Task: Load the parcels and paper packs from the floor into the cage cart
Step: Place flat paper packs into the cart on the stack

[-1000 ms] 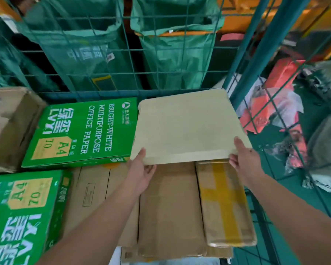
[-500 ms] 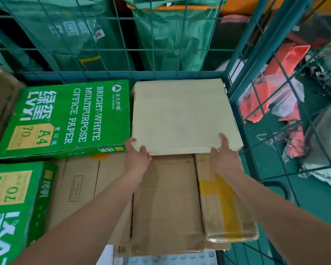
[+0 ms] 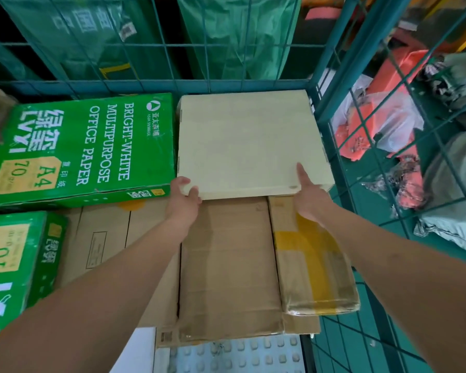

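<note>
A flat pale cardboard parcel [image 3: 248,141] lies in the far right corner of the teal wire cage cart [image 3: 331,63], on top of brown boxes. My left hand [image 3: 184,195] grips its near left corner with fingers curled over the edge. My right hand [image 3: 308,195] holds the near right edge, thumb lying on top. Beside the parcel on the left sits a green box of A4 office paper [image 3: 84,149]. Another green paper box [image 3: 14,267] is at the near left.
Brown cardboard boxes [image 3: 226,265] and a box with yellow tape [image 3: 310,254] fill the cart floor below my arms. Green sacks [image 3: 234,36] hang behind the cart's back mesh. Orange and grey bags [image 3: 382,125] lie on the green floor outside the right wall.
The pale parcel has gone down and forward from a raised tilt into the back right corner, where it lies flat. Both hands stayed on its near edge.
</note>
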Demonstrator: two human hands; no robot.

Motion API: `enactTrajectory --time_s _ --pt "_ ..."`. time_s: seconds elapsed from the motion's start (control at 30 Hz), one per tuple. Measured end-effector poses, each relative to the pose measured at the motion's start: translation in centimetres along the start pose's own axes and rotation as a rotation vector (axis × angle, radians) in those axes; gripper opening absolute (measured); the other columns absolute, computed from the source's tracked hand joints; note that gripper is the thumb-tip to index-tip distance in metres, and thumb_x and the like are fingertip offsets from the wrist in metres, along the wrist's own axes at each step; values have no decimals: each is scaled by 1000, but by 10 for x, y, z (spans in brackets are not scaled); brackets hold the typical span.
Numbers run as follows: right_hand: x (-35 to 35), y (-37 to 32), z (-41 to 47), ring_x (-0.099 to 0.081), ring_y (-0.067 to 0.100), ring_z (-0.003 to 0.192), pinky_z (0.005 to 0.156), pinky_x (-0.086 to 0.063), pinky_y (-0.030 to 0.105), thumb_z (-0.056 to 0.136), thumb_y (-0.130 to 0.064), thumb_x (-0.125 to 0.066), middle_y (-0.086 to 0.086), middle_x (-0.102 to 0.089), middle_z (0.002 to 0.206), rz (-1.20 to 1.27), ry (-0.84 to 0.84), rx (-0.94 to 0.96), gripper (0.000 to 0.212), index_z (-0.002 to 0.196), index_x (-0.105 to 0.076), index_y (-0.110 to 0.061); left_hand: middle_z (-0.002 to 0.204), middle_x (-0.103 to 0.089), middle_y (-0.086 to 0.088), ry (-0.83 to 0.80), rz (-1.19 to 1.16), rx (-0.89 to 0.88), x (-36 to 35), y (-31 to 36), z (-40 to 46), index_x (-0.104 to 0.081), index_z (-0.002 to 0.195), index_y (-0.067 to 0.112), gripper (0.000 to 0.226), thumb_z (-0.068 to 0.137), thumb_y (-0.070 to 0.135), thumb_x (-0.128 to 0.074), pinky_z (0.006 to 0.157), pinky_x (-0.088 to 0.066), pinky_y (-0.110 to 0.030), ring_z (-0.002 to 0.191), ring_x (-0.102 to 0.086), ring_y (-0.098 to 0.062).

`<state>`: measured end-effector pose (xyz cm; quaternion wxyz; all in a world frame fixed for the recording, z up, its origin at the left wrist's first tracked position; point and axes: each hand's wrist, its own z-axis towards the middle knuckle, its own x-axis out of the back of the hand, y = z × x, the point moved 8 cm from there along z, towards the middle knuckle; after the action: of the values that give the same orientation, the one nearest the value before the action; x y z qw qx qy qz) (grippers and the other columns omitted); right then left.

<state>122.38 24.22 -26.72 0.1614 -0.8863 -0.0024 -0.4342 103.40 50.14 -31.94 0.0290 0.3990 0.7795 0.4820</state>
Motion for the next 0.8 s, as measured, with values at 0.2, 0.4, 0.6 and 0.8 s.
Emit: enactTrajectory --time_s 0.2,0.4,0.6,0.8 --pt "-9 -32 -61 -63 19 66 58 -57 33 101 -6 -41 5 -69 93 184 -103 91 91 153 15 -55 119 -66 -8 -134 128 17 8 10 -37 -36 148 35 57 97 32 -60 89 -57 -45 99 -67 -30" --pt "-54 -59 -146 -62 24 66 64 -51 33 100 -18 -50 20 -65 133 320 -194 146 83 163 0 -39 132 -64 -12 -167 36 135 51 -12 -131 -39 146 33 53 97 30 -57 98 -53 -43 106 -68 -27" --pt "-54 -101 -235 -63 19 88 75 -53 17 101 -19 -56 8 -58 126 438 -225 155 78 164 -12 -25 116 -64 -2 -73 -129 189 120 -5 -215 -41 142 40 50 97 27 -58 89 -57 -36 108 -66 -28" --pt "-67 -137 -313 -54 13 75 60 -40 22 96 -18 -57 1 -56 104 582 -293 158 56 149 -43 -24 110 -61 0 -1 -282 198 192 -18 -280 -48 145 29 45 102 20 -58 66 -51 -28 88 -67 -20"
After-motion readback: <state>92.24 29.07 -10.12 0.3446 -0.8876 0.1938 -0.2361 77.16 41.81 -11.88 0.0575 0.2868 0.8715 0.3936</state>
